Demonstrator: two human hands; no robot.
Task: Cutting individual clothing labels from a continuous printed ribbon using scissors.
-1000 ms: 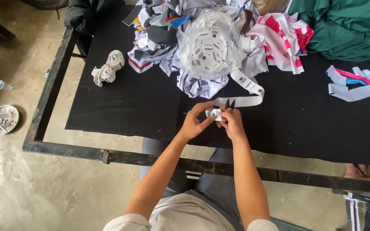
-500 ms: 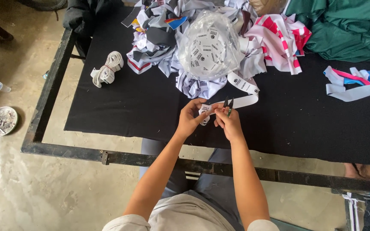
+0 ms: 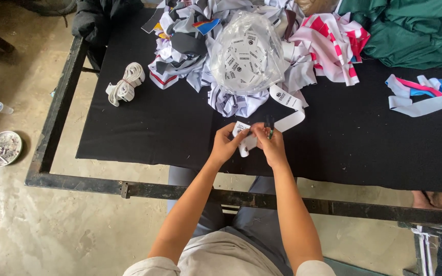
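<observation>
My left hand (image 3: pixel 227 144) pinches the free end of a white printed label ribbon (image 3: pixel 288 108) over the black cloth on the table (image 3: pixel 144 122). My right hand (image 3: pixel 269 145) holds small dark scissors (image 3: pixel 269 125) against the same ribbon, right beside the left hand. The ribbon curls back toward a clear plastic bag (image 3: pixel 245 53) full of cut white labels, which rests on a heap of fabric scraps (image 3: pixel 190 46).
A rolled bundle of white band (image 3: pixel 125 84) lies at the left of the cloth. Pink-striped fabric (image 3: pixel 336 43), green cloth (image 3: pixel 410 30) and loose strips (image 3: pixel 425 94) sit at the right. The black metal table frame (image 3: pixel 180 190) runs below. A dish (image 3: pixel 3 148) stands on the floor.
Both hands have stayed together on the ribbon and shifted slightly toward the table's near edge; the ribbon's end now hangs a little lower between the fingers.
</observation>
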